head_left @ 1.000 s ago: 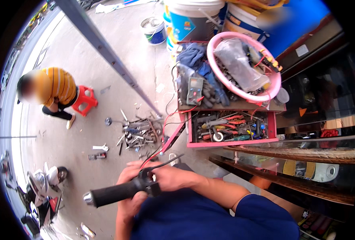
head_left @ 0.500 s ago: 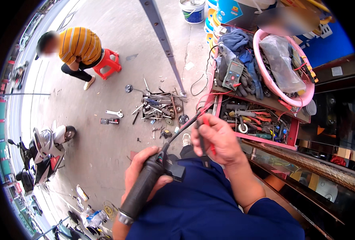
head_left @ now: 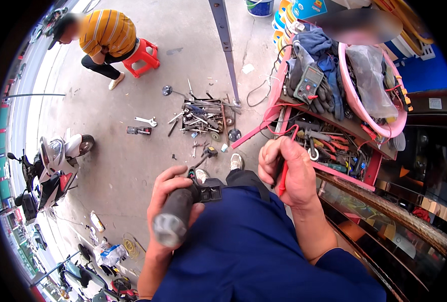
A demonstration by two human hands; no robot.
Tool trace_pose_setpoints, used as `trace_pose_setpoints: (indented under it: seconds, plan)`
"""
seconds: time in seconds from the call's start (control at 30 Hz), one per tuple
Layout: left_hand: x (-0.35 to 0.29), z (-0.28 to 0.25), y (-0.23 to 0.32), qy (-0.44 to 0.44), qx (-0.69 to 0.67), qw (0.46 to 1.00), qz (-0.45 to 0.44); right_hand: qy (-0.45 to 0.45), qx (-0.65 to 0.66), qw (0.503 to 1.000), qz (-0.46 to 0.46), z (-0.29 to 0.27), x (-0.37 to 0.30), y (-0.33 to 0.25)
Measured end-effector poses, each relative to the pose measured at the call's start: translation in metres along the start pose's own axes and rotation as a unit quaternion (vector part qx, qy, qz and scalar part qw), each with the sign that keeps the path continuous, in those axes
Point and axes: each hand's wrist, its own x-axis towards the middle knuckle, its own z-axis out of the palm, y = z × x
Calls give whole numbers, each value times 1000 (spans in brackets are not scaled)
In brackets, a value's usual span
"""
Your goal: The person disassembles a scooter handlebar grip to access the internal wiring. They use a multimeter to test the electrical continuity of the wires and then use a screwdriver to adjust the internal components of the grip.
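Note:
My left hand [head_left: 159, 199] is closed around a black throttle grip [head_left: 179, 206], its rounded end turned toward me. A small black housing [head_left: 211, 191] sticks out beside the grip, and a black cable [head_left: 202, 160] runs from it to a dark plug. My right hand [head_left: 294, 168] pinches the multimeter's test probes. A red probe [head_left: 283, 182] hangs down from between the fingers, and a dark one is partly hidden beside it. Their red lead runs up toward the multimeter [head_left: 309, 83], which lies on gloves on the cart. The two hands are apart.
A pink basin [head_left: 348, 93] stands on the red tool cart, above an open drawer [head_left: 372, 176] of hand tools. Several loose tools [head_left: 201, 116] lie on the floor ahead, near a metal post [head_left: 228, 55]. A person [head_left: 107, 32] sits on a red stool. A scooter [head_left: 57, 173] stands left.
My right hand has drawn back from the cable, rightward, with the probes. The throttle grip has tilted so its end points toward me. The whole view has shifted a little.

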Motion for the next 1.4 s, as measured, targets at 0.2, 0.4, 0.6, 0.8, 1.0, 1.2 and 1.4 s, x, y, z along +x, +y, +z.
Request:
trace_pose_setpoints:
  seconds: [0.2,0.4,0.6,0.8,1.0,1.2,1.4]
  plan:
    - [-15,-6,-2,-199,-147,966,-67,-31,-99,994,-23,7,-12,-3]
    - [-10,-20,-20,-121,-258,955,-84,-37,14,999,21,17,-17,-3]
    - [17,-12,10,-222,-27,968,-113,-39,-160,986,9,29,-24,-9]
    - [16,-14,3,-196,-112,925,-305,-33,-231,970,-70,29,-21,-1]
    - [20,-5,6,-192,-102,936,-277,-57,-310,945,-89,36,-15,-1]
    - [21,-5,-4,-174,-138,916,-335,-43,-316,944,-86,36,-10,2]
    - [21,-6,-5,-163,-149,916,-334,-103,-349,926,-98,39,-3,3]
